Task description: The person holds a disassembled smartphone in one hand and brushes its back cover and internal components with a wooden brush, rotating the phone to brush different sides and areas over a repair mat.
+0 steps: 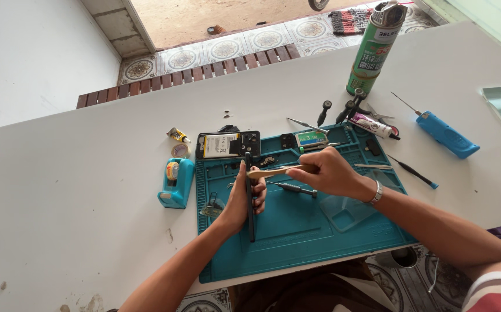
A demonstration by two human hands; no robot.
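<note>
The white table [88, 173] fills the view, with a teal work mat [296, 231] at its 6 o'clock edge. At the mat's 11 o'clock corner lies an opened phone [227, 144] with its battery showing; a teal tape dispenser [175, 184] sits off the mat at 9 o'clock, a green spray can [371, 52] stands at 1 o'clock, and a blue tool [448, 136] lies at 2 o'clock. Mid-mat, the left hand [241, 199] is wrapped shut around a thin dark panel [250, 202] stood on edge. The right hand [331, 172] is closed on a pale wooden-handled brush [276, 171], its tip touching the panel's upper edge. A small screwdriver [293, 188] rests just below. Judging from this, light strokes along the edge, with the panel braced firmly on the mat, would serve best.
</note>
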